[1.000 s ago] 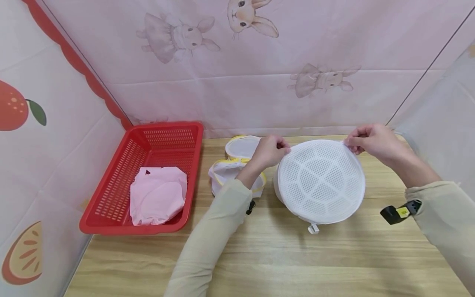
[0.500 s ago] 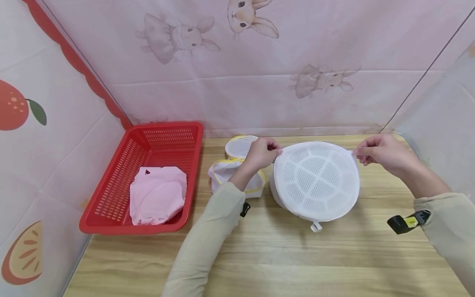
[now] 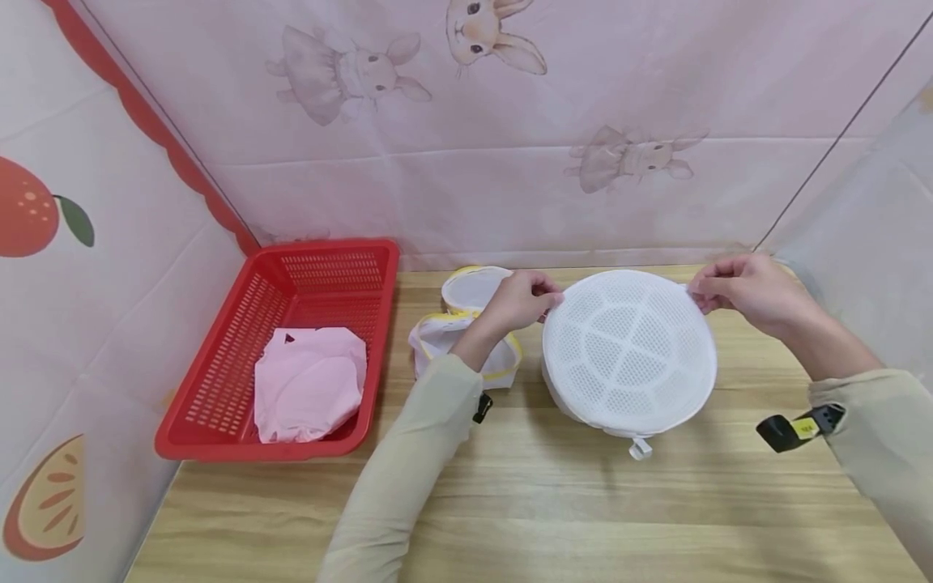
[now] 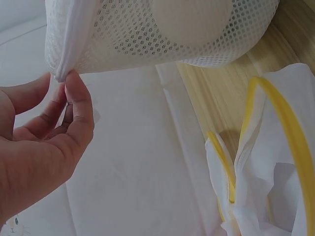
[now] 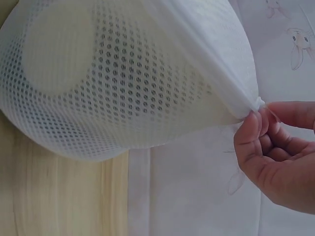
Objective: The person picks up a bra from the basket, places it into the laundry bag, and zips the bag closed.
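A white round mesh laundry bag (image 3: 630, 356) stands on the wooden table, its ribbed circular top facing up and a small white tab (image 3: 640, 448) hanging from its front edge. At the rim's left, my left hand (image 3: 521, 301) pinches the seam between thumb and fingertips. My right hand (image 3: 751, 291) holds the far right of the rim; in the right wrist view its thumb and fingers pinch a small bit at the seam's end, and the fabric is drawn to a point there. A pale round patch (image 5: 59, 46) shows on the bag's mesh side.
Left of the bag, partly behind my left forearm, lies a smaller white mesh bag with yellow trim (image 3: 466, 340), its lid flipped back. A red plastic basket (image 3: 382, 324) with folded pink cloth (image 3: 312, 385) stands farther left. A printed pink backdrop (image 3: 408, 186) rises behind the table.
The laundry bag shifted left and tilted, then came back right. My left hand moved left and back with it. My right hand ends slightly farther right than a second ago.
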`<state>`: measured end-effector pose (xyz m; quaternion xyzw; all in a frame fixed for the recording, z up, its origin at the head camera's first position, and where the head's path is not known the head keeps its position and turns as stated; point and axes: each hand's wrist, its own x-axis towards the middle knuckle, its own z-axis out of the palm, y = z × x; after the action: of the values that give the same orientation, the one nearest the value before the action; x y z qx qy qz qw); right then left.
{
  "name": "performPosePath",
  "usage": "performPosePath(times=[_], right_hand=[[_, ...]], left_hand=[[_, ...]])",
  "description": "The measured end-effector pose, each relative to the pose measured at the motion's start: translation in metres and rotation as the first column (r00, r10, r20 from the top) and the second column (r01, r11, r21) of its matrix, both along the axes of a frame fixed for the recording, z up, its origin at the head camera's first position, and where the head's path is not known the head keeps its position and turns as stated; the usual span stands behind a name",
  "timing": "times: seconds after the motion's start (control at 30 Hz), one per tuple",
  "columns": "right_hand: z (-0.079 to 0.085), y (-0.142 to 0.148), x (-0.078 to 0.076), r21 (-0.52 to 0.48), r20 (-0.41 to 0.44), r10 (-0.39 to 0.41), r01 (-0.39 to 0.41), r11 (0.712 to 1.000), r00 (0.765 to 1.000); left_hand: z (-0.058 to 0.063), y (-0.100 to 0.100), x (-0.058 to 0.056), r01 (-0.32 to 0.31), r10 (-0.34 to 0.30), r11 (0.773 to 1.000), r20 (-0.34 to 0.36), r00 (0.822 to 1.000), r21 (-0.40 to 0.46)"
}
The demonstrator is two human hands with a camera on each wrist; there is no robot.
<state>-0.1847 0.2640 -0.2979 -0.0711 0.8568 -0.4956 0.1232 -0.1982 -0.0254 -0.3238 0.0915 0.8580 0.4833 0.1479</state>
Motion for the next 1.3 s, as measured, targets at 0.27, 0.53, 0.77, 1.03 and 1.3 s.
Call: performPosePath(times=[0.27,0.53,0.77,1.03,1.3], right_hand=[[0.012,-0.009,-0.001,0.03,-0.029,-0.032,0.033,0.999,0.999],[0.022,-0.018,-0.001,0.065,-0.063,-0.032,0.036,0.997,0.997],[0.023,-0.021,-0.001,0.084,-0.064,-0.049,0.054,0.995,0.997],[0.015,-0.015,-0.001,0.109,-0.091,-0.067,0.076,0.991,0.994],[0.0,0.005,0.003,0.062,-0.029,-0.068,0.07,0.996,0.997]], left_hand=[[0.005,0.005,-0.001,0.051,-0.051,0.999,-0.02,0.999,-0.003],[0.012,0.012,-0.001,0.139,-0.141,0.989,-0.049,0.989,-0.044],[0.011,0.015,0.001,0.079,-0.086,0.993,-0.083,0.993,-0.083],[0.006,0.011,0.005,-0.03,0.018,0.996,-0.134,0.991,-0.086],[0.001,0.003,0.006,-0.055,0.053,0.998,-0.066,0.996,-0.035]])
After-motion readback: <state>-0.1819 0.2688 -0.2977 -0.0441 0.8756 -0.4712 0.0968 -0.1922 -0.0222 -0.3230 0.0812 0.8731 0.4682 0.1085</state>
